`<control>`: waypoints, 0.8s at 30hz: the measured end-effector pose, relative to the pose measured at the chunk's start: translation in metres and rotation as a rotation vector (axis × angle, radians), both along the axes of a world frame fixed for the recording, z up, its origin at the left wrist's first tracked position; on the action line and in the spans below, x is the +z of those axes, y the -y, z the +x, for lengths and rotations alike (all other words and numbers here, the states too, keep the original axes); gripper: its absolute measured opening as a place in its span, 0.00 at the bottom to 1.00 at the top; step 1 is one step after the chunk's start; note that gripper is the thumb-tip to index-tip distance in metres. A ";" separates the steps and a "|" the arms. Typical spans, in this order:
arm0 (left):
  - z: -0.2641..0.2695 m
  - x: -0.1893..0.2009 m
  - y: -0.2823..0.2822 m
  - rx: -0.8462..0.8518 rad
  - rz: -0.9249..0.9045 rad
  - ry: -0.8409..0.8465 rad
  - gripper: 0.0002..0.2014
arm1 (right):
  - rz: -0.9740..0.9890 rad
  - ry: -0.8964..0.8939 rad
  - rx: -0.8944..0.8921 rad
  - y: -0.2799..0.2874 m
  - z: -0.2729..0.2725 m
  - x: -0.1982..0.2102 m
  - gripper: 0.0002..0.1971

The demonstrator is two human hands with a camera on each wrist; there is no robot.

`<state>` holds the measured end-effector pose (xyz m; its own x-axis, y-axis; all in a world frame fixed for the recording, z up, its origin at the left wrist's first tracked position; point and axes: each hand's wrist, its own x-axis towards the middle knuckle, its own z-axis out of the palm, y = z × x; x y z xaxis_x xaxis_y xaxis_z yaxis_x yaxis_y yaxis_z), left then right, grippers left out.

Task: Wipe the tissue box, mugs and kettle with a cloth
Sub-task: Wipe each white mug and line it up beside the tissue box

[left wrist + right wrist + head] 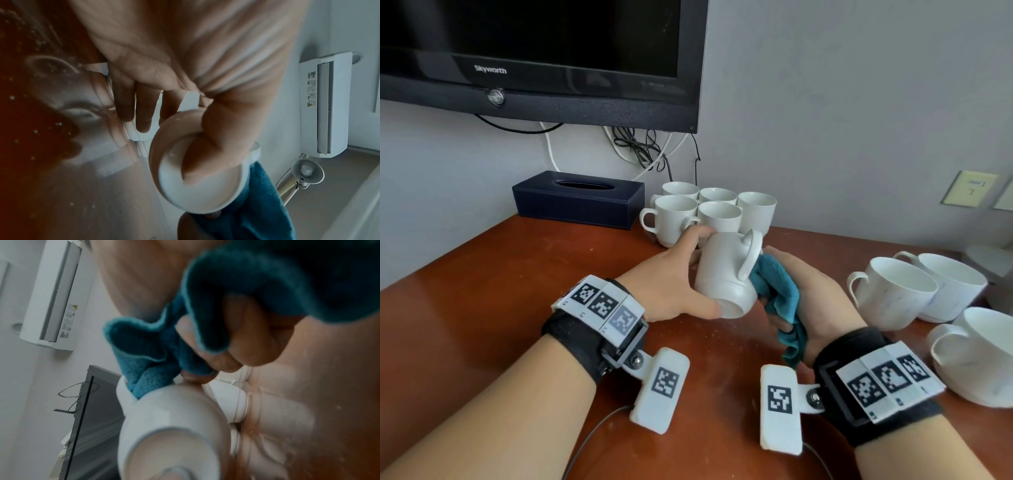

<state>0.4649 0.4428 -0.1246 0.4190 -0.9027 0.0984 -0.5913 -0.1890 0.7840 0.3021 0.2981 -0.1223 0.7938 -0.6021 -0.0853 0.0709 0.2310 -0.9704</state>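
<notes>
reddish wooden desk [482, 308]: left hand [667, 287] clamped on tilted white mug [726, 274] held above it, right hand [811, 291] bunching teal cloth [780, 291] at handle; best kept firmly gripped, turned gradually; more mugs [709, 212], tissue box [578, 198] behind.

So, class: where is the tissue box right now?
In the head view, the tissue box sits at the back left of the table, against the wall under the TV, just left of the mug cluster.
</notes>
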 end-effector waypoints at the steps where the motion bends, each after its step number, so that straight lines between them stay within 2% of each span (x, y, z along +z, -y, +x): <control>1: 0.000 0.000 0.000 -0.011 0.001 -0.003 0.50 | 0.000 0.037 0.002 -0.001 -0.001 0.001 0.17; 4: 0.000 0.002 0.000 -0.053 0.006 -0.017 0.51 | -0.009 0.095 0.015 0.000 -0.003 0.000 0.28; 5: 0.000 0.002 0.000 -0.066 0.010 -0.018 0.52 | -0.021 0.086 0.016 0.001 -0.004 0.000 0.29; 10: 0.002 0.002 -0.001 -0.081 0.033 0.045 0.56 | -0.098 0.034 0.024 0.005 -0.006 0.003 0.14; 14: 0.002 0.003 0.000 -0.005 0.045 0.099 0.55 | -0.171 0.033 -0.012 0.005 -0.005 0.000 0.15; 17: 0.000 0.007 -0.002 0.032 0.069 0.094 0.49 | -0.209 0.069 -0.066 0.005 -0.001 -0.001 0.15; 21: -0.005 0.012 -0.002 0.047 0.070 0.069 0.35 | -0.335 0.076 -0.168 0.011 0.004 -0.009 0.14; 24: -0.011 0.014 -0.001 0.080 0.027 -0.034 0.25 | -0.398 0.037 -0.219 0.014 0.005 -0.013 0.13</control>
<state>0.4543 0.4439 -0.1102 0.4922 -0.8684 0.0593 -0.5471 -0.2556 0.7971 0.3075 0.2840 -0.1356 0.6421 -0.7364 0.2132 0.1132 -0.1840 -0.9764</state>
